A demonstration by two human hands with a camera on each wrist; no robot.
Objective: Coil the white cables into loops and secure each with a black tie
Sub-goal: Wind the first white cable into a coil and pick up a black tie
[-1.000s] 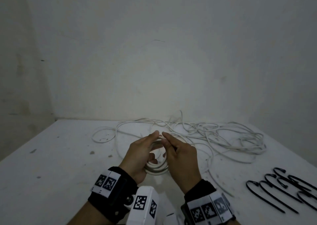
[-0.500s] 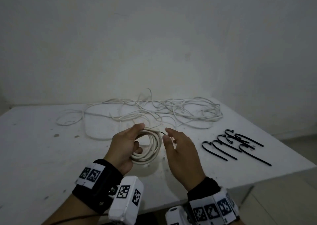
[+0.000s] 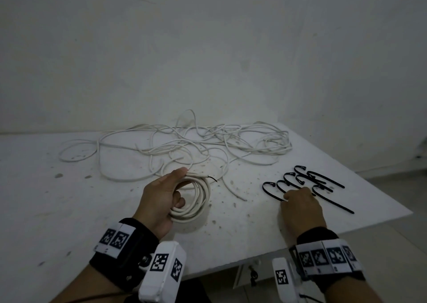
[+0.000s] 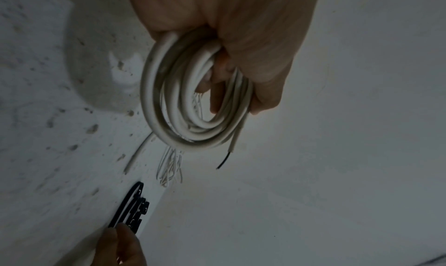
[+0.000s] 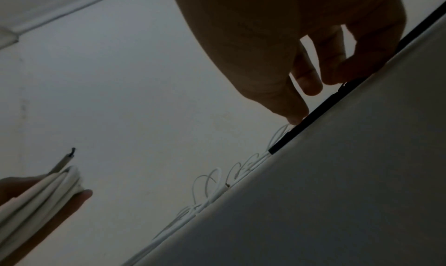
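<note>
White coiled cable (image 3: 199, 201) at lower centre of the head view, held up off the desk (image 3: 69, 210) with a soft shadow beneath. Gripped by the left hand (image 3: 159, 201): thumb laid along the upper turns, fingers (image 4: 217, 91) curled through the middle of the loop and closed firmly round several turns. Ends at the coil's upper right in a short free tail, with a thin dark wire tip (image 3: 212, 178) poking out. Lower right of the same view: right hand (image 3: 302, 208), palm down, reaching onto the near ends of the black ties (image 3: 323, 182). Lie spread on the right part of the desk, flat, hooked ends pointing away, some crossing one another, well apart from the coil. From the right wrist camera, dim and in silhouette: fingers bent downward, thumb tip and one fingertip touching a single black tie (image 5: 304, 122) lying flat on the surface. Cannot tell whether pinched or merely touched. Across the far middle of the desk, upper centre of the head view: loose white cables (image 3: 208, 145) in a wide tangle, one strand trailing toward the coil without reaching it. Speckled with dark marks all over the desk top. Behind, a plain grey wall (image 3: 208, 48). On both wrists, black bands with square markers (image 3: 115, 238).
</note>
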